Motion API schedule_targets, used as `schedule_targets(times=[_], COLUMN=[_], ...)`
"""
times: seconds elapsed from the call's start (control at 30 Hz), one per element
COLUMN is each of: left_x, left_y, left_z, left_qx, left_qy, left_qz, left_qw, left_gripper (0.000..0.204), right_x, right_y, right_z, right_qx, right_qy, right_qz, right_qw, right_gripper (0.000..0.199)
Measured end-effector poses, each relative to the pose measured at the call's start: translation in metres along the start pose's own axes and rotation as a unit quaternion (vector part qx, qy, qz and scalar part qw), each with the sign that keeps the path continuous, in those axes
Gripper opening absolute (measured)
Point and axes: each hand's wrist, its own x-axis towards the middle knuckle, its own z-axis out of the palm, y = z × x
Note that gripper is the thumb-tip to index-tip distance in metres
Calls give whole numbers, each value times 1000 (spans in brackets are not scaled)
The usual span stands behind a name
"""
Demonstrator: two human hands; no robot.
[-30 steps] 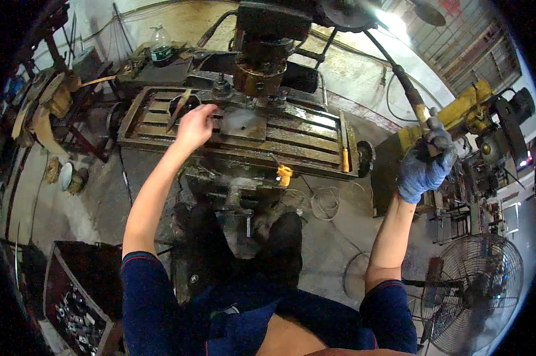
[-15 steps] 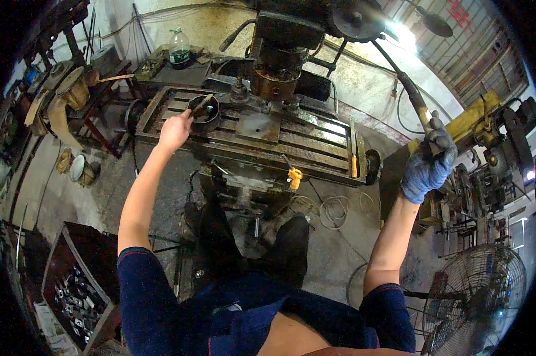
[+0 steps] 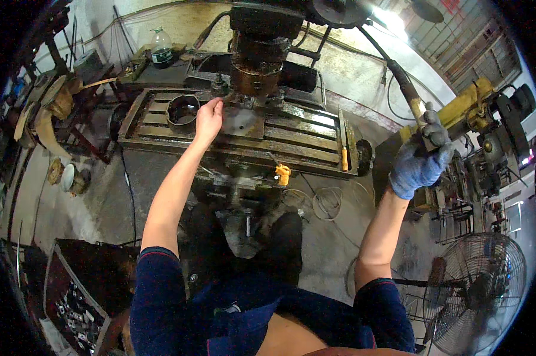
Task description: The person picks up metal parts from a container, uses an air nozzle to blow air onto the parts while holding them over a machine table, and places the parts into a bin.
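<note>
My bare left hand (image 3: 208,118) rests on the slotted machine table (image 3: 303,139) of a drilling machine, fingers spread, right beside a flat grey metal plate (image 3: 241,123) and next to a dark metal ring (image 3: 183,110). The machine's rusty spindle head (image 3: 258,71) hangs just above the plate. My right hand (image 3: 420,157), in a blue glove, is shut around the long feed lever (image 3: 400,80) that runs up to the machine head.
A yellow-handled tool (image 3: 344,159) lies at the table's right end. A plastic bottle (image 3: 160,47) stands behind the machine. A floor fan (image 3: 480,288) is at the lower right, a crate of small metal parts (image 3: 78,308) at the lower left, a yellow machine (image 3: 476,107) to the right.
My left hand has moved from the ring to the right, to the edge of the grey plate. The right hand keeps its grip on the lever. The view has shifted.
</note>
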Motion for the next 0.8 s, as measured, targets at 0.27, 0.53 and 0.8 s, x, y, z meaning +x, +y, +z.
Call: schedule_targets(times=[0.27, 0.53, 0.8], left_x=[-3, -12, -25], left_y=[-28, -8, -9], left_z=[45, 31, 28], left_qx=[22, 65, 14], left_qy=[-6, -5, -55], left_qz=[-40, 11, -57], left_qw=[999, 998, 997], left_gripper=[28, 26, 27], right_x=[-3, -13, -23], right_y=[1, 1, -1], right_z=[3, -7, -4], right_qx=[14, 33, 33], right_qy=[41, -8, 3], right_qz=[-5, 20, 41], right_qw=[999, 999, 999], right_gripper=[32, 33, 30])
